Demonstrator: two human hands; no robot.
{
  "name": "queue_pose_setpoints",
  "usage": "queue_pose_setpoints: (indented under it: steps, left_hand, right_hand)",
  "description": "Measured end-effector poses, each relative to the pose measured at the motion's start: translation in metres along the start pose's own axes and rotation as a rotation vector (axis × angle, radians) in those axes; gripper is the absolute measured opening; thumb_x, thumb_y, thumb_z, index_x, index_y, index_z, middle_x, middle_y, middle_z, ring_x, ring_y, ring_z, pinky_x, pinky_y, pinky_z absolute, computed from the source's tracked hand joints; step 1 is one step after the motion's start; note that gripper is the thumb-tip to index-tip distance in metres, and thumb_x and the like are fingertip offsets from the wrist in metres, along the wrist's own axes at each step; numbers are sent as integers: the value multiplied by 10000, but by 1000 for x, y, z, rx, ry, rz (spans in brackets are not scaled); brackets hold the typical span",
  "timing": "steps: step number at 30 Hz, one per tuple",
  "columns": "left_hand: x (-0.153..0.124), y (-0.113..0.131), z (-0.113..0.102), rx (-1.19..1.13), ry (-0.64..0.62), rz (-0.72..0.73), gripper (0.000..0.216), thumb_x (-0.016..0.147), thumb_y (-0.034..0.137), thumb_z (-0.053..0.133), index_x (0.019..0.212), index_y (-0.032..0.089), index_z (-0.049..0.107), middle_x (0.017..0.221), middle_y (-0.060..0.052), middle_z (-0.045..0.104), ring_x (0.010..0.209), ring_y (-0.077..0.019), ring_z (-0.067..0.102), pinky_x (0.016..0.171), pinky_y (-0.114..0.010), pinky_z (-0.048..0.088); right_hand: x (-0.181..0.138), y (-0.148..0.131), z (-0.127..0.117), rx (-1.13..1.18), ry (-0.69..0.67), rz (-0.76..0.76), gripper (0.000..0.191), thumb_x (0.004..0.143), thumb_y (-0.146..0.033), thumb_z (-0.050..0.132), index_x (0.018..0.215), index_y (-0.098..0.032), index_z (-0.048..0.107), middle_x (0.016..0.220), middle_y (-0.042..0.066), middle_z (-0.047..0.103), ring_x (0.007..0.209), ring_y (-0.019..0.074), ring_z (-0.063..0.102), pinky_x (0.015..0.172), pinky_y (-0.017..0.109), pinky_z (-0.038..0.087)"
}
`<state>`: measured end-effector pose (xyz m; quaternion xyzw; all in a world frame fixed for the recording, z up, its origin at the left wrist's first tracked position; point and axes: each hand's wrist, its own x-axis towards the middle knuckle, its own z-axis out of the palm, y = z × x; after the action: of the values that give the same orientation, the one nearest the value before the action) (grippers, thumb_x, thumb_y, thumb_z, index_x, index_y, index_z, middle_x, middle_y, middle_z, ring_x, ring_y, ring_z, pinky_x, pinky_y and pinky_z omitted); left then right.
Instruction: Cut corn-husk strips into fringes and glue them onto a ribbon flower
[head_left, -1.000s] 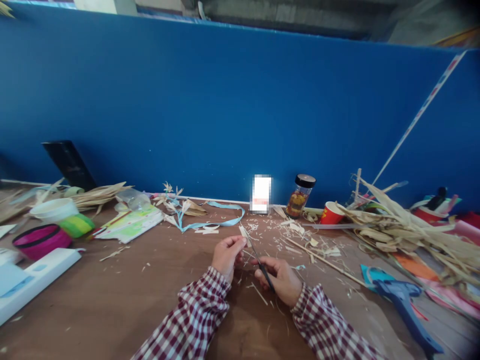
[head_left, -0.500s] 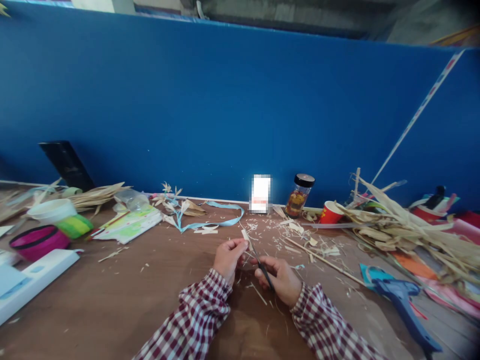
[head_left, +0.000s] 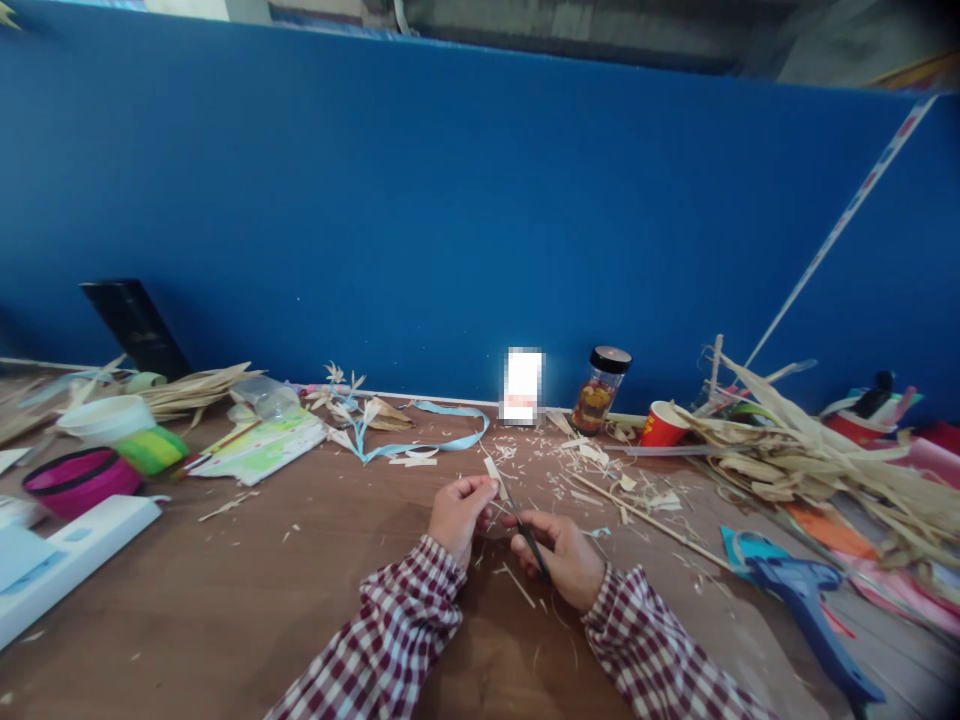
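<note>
Head view, looking down on a brown table [head_left: 225, 600] against a blue partition [head_left: 450, 220]. Left hand [head_left: 459, 512], in a checked sleeve [head_left: 390, 630], pinched closed on a small pale strip [head_left: 492, 470] of dried leaf, thumb and fingertips meeting at its lower end, strip angled up and away just above the tabletop. Right hand [head_left: 564, 555] closed around the dark handles of a pair of scissors [head_left: 525, 527], blades slanting up-left to meet the strip beside the left fingertips — blades too thin and blurred to tell whether parted or shut. Both hands close together, near the table's middle, a little back from the front edge. Scattered all around: pale leaf trimmings [head_left: 592, 470]. Behind the hands, a light blue ribbon [head_left: 450, 440] looped on the table, and further back a jar with a black lid [head_left: 600, 390] next to a red paper cup [head_left: 663, 425] lying on its side. To the right, a heap of dried husks [head_left: 810, 460] and, nearer the front, a blue glue gun [head_left: 806, 595]. To the left — a pink basket [head_left: 79, 482], a green roll [head_left: 154, 450], a white bowl [head_left: 109, 418], a white flat box [head_left: 67, 560] at the edge, and a dark slab [head_left: 135, 325] leaning against the partition.
</note>
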<state>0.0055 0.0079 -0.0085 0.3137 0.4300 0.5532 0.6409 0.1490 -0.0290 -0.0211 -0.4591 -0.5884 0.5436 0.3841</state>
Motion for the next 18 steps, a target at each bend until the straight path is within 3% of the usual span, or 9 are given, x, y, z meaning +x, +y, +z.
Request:
queue_pose_setpoints:
  steps: [18]
  left_hand:
    - [-1, 1, 1, 3, 8, -11, 259, 513, 292, 722, 654, 97, 626, 508, 17, 555, 371, -28, 393, 344, -150, 282]
  right_hand:
    - [-1, 0, 0, -44, 11, 4, 307, 724, -347, 579, 977, -173, 591, 525, -44, 495, 447, 73, 434, 437, 187, 365]
